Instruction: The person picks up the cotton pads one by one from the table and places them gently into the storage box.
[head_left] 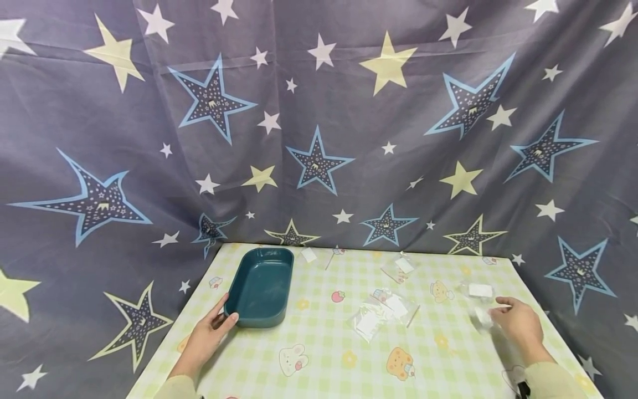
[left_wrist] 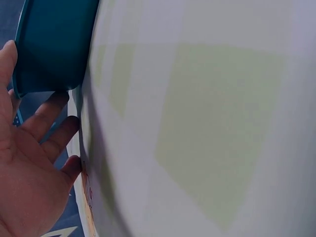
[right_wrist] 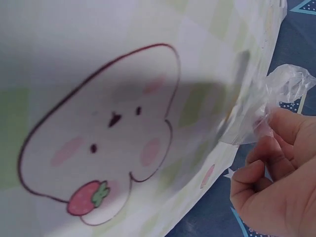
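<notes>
A star-printed curtain (head_left: 319, 111) hangs behind the desk (head_left: 324, 366), whose checked cloth carries a teal tray (head_left: 261, 285) at its left and several small clear packets (head_left: 381, 313) scattered toward the right. The left hand (head_left: 209, 332) lies with straight fingers against the tray's near corner; the tray looks rigid and smooth, best taken by its rim. At the desk's right edge the right hand (head_left: 518, 324) has its grip pinched on a thin clear plastic bag (right_wrist: 279, 98), which looks light, limp and slippery, so an edge or corner seems the surest hold.
</notes>
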Available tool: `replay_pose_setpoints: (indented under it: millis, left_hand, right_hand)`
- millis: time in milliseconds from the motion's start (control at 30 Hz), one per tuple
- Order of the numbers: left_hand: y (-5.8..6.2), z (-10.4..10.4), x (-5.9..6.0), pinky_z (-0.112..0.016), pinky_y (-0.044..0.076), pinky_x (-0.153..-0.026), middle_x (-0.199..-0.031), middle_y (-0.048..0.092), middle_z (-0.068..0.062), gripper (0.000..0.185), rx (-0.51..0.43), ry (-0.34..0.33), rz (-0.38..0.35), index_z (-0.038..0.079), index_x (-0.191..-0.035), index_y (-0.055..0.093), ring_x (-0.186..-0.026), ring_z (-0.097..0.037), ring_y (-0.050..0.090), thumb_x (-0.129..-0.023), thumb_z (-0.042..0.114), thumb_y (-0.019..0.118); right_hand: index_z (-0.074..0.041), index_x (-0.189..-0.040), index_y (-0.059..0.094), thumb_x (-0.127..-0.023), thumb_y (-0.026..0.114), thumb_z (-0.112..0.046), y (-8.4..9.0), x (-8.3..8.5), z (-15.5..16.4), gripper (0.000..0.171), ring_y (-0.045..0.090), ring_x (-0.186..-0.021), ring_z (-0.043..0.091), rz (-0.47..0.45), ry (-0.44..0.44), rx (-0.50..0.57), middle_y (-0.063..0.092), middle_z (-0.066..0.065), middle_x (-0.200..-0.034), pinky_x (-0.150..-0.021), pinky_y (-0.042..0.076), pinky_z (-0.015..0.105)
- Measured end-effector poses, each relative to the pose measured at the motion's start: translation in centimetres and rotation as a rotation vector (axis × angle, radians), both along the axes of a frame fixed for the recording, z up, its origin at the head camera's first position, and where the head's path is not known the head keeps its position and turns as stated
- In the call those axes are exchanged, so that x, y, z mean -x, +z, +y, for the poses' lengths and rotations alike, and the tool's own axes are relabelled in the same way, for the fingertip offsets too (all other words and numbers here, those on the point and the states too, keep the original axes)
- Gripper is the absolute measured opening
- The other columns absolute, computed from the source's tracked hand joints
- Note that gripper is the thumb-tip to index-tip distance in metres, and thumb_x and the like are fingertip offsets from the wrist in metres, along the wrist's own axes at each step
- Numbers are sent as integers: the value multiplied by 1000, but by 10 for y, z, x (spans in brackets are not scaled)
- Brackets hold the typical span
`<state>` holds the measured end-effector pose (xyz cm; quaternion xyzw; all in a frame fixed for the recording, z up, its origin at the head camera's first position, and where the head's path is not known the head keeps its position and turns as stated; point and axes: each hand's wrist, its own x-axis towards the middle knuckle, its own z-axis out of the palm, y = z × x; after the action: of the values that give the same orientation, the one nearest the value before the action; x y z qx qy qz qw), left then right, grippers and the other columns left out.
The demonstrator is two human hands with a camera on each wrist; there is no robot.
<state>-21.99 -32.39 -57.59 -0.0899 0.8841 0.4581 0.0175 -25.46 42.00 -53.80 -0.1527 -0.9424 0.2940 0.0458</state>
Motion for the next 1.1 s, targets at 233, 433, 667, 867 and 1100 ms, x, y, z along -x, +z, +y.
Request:
replay_pose_setpoints:
  millis: [233, 433, 667, 867, 1100]
  left_hand:
    - [0, 1, -1, -54, 53, -115, -165, 41, -31, 90, -20, 0, 5, 34, -173, 22, -153, -44, 46, -100, 67, 63]
    - [-2, 0, -1, -54, 52, -116, -167, 39, -29, 91, -33, 5, -8, 35, -173, 21, -154, -43, 45, -99, 69, 63]
    - [-2, 0, -1, -56, 51, -117, -168, 38, -30, 91, -35, 3, -8, 34, -173, 21, -154, -44, 44, -99, 69, 62]
    - [0, 1, -1, -56, 51, -117, -167, 39, -30, 90, -24, 1, -8, 36, -173, 21, -154, -44, 44, -100, 69, 62]
    - [1, 2, -2, -55, 53, -114, -166, 40, -31, 89, -17, 1, -10, 34, -173, 20, -153, -45, 45, -102, 66, 62]
  right_hand:
    - [9, -138, 62, -97, 69, -21, 4, 2, -7, 52, 75, -94, 42, 69, 11, 10, 79, 25, -111, -68, 55, 39]
    - [8, -134, 65, -97, 70, -18, 4, 8, -14, 46, 75, -94, 42, 131, 42, 14, 80, 25, -108, -75, 53, 41]
    - [4, -128, 70, -94, 73, -13, 7, 14, -34, 38, 71, -93, 45, 209, 61, 78, 80, 21, -96, -104, 22, 87]
    - [2, -121, 76, -96, 74, -12, 11, 19, -46, 28, 72, -79, 18, 225, 115, 59, 82, 20, -100, -69, 51, 31]
    - [-1, -109, 83, -98, 70, -11, 10, 23, -55, 20, 75, -102, 40, 211, 145, 23, 81, 22, -111, -85, 57, 43]
